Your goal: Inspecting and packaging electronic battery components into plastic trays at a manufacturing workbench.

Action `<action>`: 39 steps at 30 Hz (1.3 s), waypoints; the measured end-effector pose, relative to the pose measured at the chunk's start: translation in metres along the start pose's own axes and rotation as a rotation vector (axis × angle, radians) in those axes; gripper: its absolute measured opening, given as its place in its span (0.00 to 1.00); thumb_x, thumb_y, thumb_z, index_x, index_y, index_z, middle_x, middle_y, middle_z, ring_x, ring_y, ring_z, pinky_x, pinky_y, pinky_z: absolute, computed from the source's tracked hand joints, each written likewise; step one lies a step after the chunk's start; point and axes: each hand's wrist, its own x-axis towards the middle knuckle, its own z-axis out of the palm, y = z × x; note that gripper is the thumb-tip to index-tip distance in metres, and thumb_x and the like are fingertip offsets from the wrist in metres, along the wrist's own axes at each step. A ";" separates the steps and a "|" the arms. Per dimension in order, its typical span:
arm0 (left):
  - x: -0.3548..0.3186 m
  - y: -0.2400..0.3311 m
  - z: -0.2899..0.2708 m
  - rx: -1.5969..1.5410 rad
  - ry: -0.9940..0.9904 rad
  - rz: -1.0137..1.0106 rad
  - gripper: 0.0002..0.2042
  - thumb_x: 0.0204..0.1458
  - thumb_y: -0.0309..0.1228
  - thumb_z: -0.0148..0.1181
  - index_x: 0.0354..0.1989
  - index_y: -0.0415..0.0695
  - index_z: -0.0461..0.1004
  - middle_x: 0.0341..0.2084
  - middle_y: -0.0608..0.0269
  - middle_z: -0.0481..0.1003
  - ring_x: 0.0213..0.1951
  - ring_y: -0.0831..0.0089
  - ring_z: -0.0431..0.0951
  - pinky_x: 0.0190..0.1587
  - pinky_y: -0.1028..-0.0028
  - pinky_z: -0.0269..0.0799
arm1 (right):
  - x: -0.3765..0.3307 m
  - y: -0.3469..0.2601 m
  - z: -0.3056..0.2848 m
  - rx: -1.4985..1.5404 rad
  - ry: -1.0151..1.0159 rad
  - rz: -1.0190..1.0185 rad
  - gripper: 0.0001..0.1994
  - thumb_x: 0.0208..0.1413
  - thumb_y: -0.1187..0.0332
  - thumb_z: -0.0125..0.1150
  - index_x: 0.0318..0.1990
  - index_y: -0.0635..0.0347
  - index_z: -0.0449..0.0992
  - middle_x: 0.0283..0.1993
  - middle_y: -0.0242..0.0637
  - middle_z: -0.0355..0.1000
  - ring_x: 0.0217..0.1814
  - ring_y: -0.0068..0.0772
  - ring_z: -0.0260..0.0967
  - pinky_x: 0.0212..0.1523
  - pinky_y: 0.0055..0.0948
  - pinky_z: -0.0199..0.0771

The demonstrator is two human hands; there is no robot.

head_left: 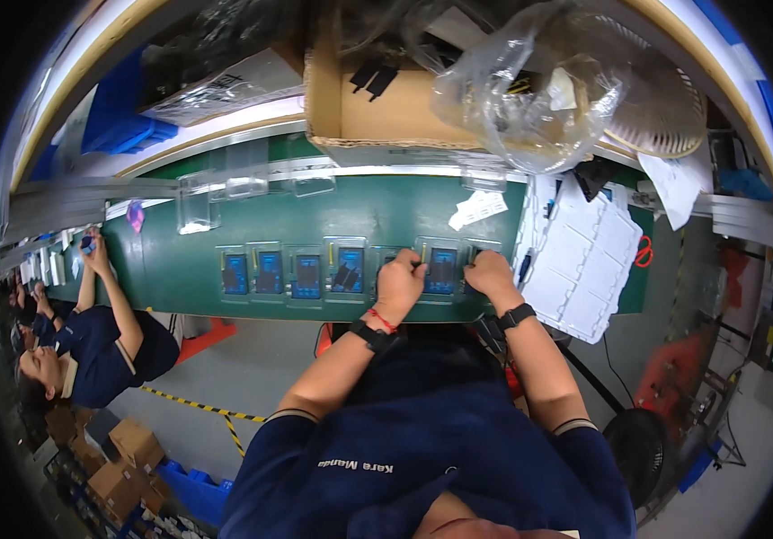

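Note:
A row of clear plastic trays runs along the near side of the green workbench [270,207], each with a flat dark-blue phone-like panel [347,269] in it. My left hand [401,286], with a red string and a black band at its wrist, curls over one tray and mostly covers it. Between my hands lies another panel [441,270] in its tray. At the right end of the row, my right hand [493,273] is closed over the last tray [475,254], a dark band on its wrist. What the fingers of either hand grip is hidden.
White moulded trays [575,256] are stacked at the right, with red-handled scissors [644,252] beside them. White label sheets [478,210] lie beyond my hands. A cardboard box [404,117] and a clear bag [539,99] sit on the shelf. A co-worker [112,350] is at the left.

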 end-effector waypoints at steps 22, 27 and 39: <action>0.004 0.026 -0.050 -0.225 0.012 0.212 0.04 0.47 0.26 0.60 0.28 0.39 0.75 0.19 0.53 0.76 0.21 0.62 0.77 0.25 0.70 0.71 | -0.083 -0.128 -0.302 -0.225 0.494 -1.123 0.06 0.46 0.80 0.55 0.33 0.68 0.75 0.34 0.48 0.74 0.34 0.47 0.72 0.36 0.35 0.71; -0.010 0.001 -0.066 -0.302 0.098 0.145 0.03 0.47 0.25 0.60 0.28 0.39 0.75 0.20 0.54 0.77 0.22 0.67 0.78 0.26 0.73 0.71 | -0.010 -0.163 -0.304 -0.389 -0.032 -0.745 0.08 0.47 0.72 0.56 0.30 0.69 0.76 0.30 0.50 0.74 0.30 0.49 0.71 0.33 0.40 0.71; -0.029 -0.022 -0.105 -0.359 0.396 0.016 0.03 0.48 0.24 0.62 0.29 0.38 0.76 0.18 0.60 0.76 0.20 0.79 0.75 0.25 0.78 0.70 | 0.036 -0.159 -0.300 -0.751 0.345 -0.760 0.12 0.49 0.59 0.57 0.32 0.58 0.79 0.31 0.47 0.75 0.29 0.44 0.72 0.32 0.37 0.70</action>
